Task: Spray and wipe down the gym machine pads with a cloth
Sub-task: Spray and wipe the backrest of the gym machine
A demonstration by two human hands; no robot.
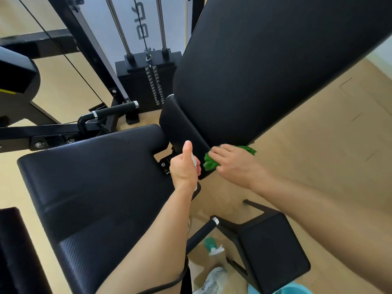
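Note:
The machine's black back pad [265, 66] slopes up to the right, and a small black lower pad [182, 128] sits beneath it. The wide black seat pad [95, 183] lies in front of them on the left. My right hand [235, 164] presses a green cloth [211, 163] against the lower pad's right end. My left hand [184, 166] is closed around a small white spray bottle [194, 161], thumb up, just left of the cloth. Most of the bottle is hidden by my fingers.
The weight stack [148, 81] with chrome guide rods stands behind the seat. Black handles stick out at left [115, 109] and below the seat [201, 232]. A green spray bottle [213, 246], a plastic bag [212, 281] and a blue bucket [292, 289] lie on the wooden floor.

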